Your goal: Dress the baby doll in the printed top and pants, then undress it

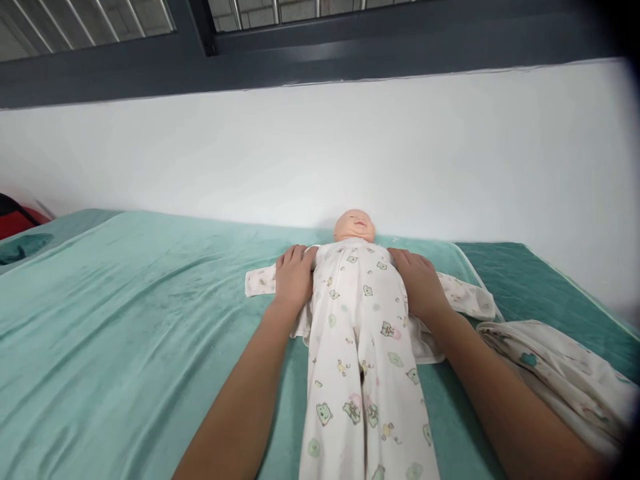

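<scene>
A baby doll [355, 226] lies on its back with its head toward the wall. White baby trousers [367, 313] printed with green and brown animals cover its front from just under the chin down past the lower picture edge. Beneath them, a matching baby shirt spreads out, its left-side sleeve [261, 282] and right-side sleeve [467, 297] reaching sideways. At the trousers' upper left edge, my left hand [295, 277] is closed, thumb against the cloth. My right hand [417, 280] is closed likewise at the upper right edge. Both sets of fingertips are partly hidden.
A light green sheet [150, 320] with wrinkles covers the bed, with a darker green cloth [545, 287] at the right. Folded white printed cloth [560, 373] lies beside my right forearm. Behind stands a white wall [225, 160] under a dark window frame [320, 57]. Something red [15, 220] shows far left.
</scene>
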A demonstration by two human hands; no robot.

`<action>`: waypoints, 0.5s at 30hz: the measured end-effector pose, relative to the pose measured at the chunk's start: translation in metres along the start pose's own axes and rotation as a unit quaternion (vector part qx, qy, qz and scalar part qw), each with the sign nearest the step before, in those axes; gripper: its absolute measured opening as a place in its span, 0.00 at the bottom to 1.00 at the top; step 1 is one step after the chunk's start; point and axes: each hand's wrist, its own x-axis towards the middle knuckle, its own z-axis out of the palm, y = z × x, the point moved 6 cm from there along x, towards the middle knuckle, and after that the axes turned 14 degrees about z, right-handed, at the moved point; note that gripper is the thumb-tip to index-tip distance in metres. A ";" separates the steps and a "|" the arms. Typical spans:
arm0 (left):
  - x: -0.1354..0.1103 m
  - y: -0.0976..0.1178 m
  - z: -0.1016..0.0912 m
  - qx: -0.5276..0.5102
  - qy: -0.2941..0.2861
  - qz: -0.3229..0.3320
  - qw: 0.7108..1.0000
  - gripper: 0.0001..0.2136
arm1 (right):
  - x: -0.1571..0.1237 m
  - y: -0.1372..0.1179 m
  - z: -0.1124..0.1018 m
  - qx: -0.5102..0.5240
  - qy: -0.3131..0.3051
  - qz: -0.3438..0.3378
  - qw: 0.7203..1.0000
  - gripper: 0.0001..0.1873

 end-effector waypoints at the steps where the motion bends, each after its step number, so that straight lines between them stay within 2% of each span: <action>1: 0.001 -0.002 0.001 0.009 -0.003 -0.009 1.000 0.22 | 0.002 0.001 0.001 -0.018 -0.007 0.011 1.000 0.19; 4: 0.004 -0.008 0.003 0.026 -0.020 -0.038 0.999 0.21 | 0.006 0.005 0.004 -0.049 -0.026 0.025 0.998 0.14; 8: 0.004 -0.020 0.004 0.027 -0.050 -0.086 0.995 0.17 | 0.013 0.022 0.005 -0.021 -0.052 0.063 0.996 0.11; 11: 0.002 -0.027 0.003 0.015 -0.066 -0.108 0.992 0.15 | 0.017 0.037 0.008 0.018 -0.085 0.091 0.992 0.14; 15: -0.001 -0.032 0.003 0.002 -0.070 -0.117 0.991 0.15 | 0.017 0.045 0.009 0.045 -0.098 0.085 0.991 0.18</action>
